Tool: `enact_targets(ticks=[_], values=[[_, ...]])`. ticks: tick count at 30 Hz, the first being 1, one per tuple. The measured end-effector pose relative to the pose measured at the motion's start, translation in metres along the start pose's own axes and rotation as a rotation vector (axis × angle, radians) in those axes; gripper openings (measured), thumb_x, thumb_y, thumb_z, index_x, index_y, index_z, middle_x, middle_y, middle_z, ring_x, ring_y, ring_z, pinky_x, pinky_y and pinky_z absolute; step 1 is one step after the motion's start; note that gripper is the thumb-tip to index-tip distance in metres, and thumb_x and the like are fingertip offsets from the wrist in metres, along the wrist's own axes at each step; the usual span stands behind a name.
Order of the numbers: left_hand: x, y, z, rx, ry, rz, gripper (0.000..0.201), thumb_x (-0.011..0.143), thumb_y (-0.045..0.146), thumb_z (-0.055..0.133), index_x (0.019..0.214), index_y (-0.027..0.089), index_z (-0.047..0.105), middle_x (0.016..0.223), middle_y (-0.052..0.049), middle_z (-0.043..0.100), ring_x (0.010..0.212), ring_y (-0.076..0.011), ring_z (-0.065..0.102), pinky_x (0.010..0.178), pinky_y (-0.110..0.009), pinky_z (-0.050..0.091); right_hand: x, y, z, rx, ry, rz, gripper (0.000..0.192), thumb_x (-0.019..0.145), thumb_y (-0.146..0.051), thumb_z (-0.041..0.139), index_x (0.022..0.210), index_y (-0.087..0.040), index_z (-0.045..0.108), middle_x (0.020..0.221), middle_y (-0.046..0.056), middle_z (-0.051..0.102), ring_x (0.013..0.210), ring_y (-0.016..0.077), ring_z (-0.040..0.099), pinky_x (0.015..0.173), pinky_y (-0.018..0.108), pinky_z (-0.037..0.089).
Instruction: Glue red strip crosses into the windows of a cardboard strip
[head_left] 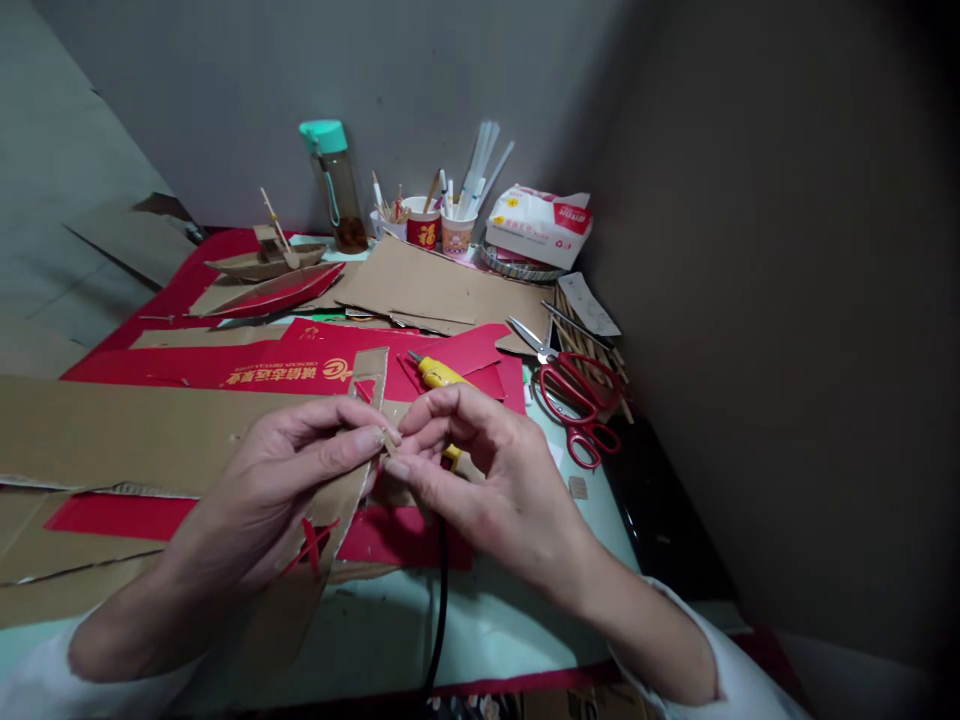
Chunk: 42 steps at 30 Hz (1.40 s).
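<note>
My left hand (300,470) is closed, its thumb and fingers pinching near a long cardboard strip (371,375) that slants down past the palm. Cut-outs in this strip have red crossed slivers (311,545) in them. With thumb and fingertips, my right hand (487,480) pinches a tiny cardboard piece (389,441) against the left fingertips; its far end is hidden. Behind my right hand lies a yellow glue gun (442,373), partly covered by the fingers, with a black cord (441,610) running toward the table's front edge.
Red-handled scissors (581,390) and thin wooden sticks (600,345) lie at the right. Two small cardboard boats (277,290), a bottle (337,190), cups (457,235) with pens and glue sticks, and a tissue pack (536,225) stand behind. Cardboard sheets (112,430) spread across the left.
</note>
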<state>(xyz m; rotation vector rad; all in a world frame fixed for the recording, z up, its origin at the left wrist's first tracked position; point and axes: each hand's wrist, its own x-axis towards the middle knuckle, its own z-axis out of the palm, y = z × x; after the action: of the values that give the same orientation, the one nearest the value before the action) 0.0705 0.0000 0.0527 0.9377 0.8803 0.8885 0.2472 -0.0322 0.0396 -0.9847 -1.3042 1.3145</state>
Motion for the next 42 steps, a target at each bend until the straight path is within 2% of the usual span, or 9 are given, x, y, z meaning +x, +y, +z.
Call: enact_targets(ticks=[4,7,10,15,20,25,29,35,42], values=[[-0.001,0.002,0.000,0.037,0.022,-0.017,0.024,0.066,0.036,0.102,0.071,0.019,0.085,0.064,0.001,0.079,0.059,-0.0115,0.075,0.060,-0.010,0.059,-0.001,0.004,-0.001,-0.048,0.005,-0.022,0.015,0.091,-0.026,0.079,0.097,-0.025,0.066,0.088,-0.001,0.073,0.081,0.0155,0.070,0.076,0.033,0.058],[-0.001,0.002,-0.001,0.066,0.056,-0.013,0.027,0.063,0.038,0.102,0.071,0.019,0.084,0.067,-0.001,0.079,0.061,-0.0135,0.074,0.061,-0.015,0.061,-0.002,0.006,-0.001,-0.102,0.012,-0.069,0.014,0.092,-0.024,0.078,0.099,-0.025,0.066,0.089,-0.002,0.073,0.081,0.0143,0.071,0.078,0.030,0.060],[-0.003,0.001,-0.001,0.035,0.102,-0.025,0.027,0.062,0.035,0.102,0.072,0.020,0.083,0.069,0.001,0.077,0.062,-0.0141,0.072,0.060,-0.018,0.062,-0.001,0.007,-0.001,-0.202,0.029,-0.172,0.010,0.095,-0.021,0.075,0.099,-0.024,0.066,0.090,-0.002,0.074,0.080,0.0120,0.072,0.078,0.026,0.060],[-0.004,0.002,-0.002,0.157,0.127,0.038,0.024,0.069,0.035,0.096,0.071,0.018,0.079,0.071,0.001,0.072,0.066,-0.0111,0.065,0.063,-0.014,0.057,-0.003,0.008,-0.002,-0.413,0.020,-0.355,0.008,0.098,-0.015,0.070,0.100,-0.022,0.067,0.090,0.000,0.077,0.078,0.0116,0.074,0.078,0.024,0.061],[-0.004,0.006,-0.003,0.076,0.112,-0.103,0.026,0.065,0.032,0.099,0.075,0.020,0.077,0.072,0.001,0.072,0.065,-0.0131,0.068,0.059,-0.017,0.057,-0.005,0.007,-0.003,-0.489,0.029,-0.430,0.009,0.099,-0.013,0.070,0.100,-0.022,0.069,0.092,0.000,0.079,0.079,0.0130,0.074,0.078,0.025,0.062],[-0.003,0.006,-0.004,-0.043,0.075,-0.201,0.032,0.058,0.030,0.103,0.074,0.020,0.077,0.064,0.001,0.069,0.051,-0.0091,0.060,0.049,-0.015,0.051,-0.004,0.011,-0.003,-0.480,0.045,-0.456,0.006,0.099,-0.017,0.072,0.100,-0.023,0.070,0.094,0.001,0.081,0.081,0.0147,0.075,0.079,0.028,0.063],[-0.004,0.004,-0.004,-0.021,0.044,-0.162,0.029,0.062,0.030,0.101,0.072,0.019,0.076,0.063,0.001,0.068,0.054,-0.0100,0.062,0.051,-0.015,0.052,-0.003,0.013,-0.002,-0.482,0.048,-0.502,0.007,0.099,-0.014,0.072,0.100,-0.021,0.070,0.094,0.002,0.081,0.085,0.0148,0.076,0.083,0.027,0.062],[-0.005,0.007,-0.005,0.143,0.119,-0.091,0.025,0.066,0.036,0.094,0.075,0.021,0.076,0.072,0.000,0.070,0.068,-0.0151,0.065,0.061,-0.018,0.054,-0.003,0.013,-0.005,-0.535,0.016,-0.547,0.009,0.101,-0.013,0.067,0.104,-0.021,0.070,0.100,0.004,0.082,0.089,0.0167,0.076,0.085,0.030,0.063],[-0.005,0.008,-0.003,0.334,0.111,0.003,0.022,0.074,0.040,0.084,0.075,0.022,0.072,0.073,0.000,0.068,0.071,-0.0180,0.062,0.063,-0.022,0.053,-0.003,0.011,-0.007,-0.641,-0.036,-0.636,0.011,0.103,-0.011,0.064,0.108,-0.017,0.072,0.098,0.008,0.083,0.085,0.0184,0.075,0.087,0.034,0.062]])
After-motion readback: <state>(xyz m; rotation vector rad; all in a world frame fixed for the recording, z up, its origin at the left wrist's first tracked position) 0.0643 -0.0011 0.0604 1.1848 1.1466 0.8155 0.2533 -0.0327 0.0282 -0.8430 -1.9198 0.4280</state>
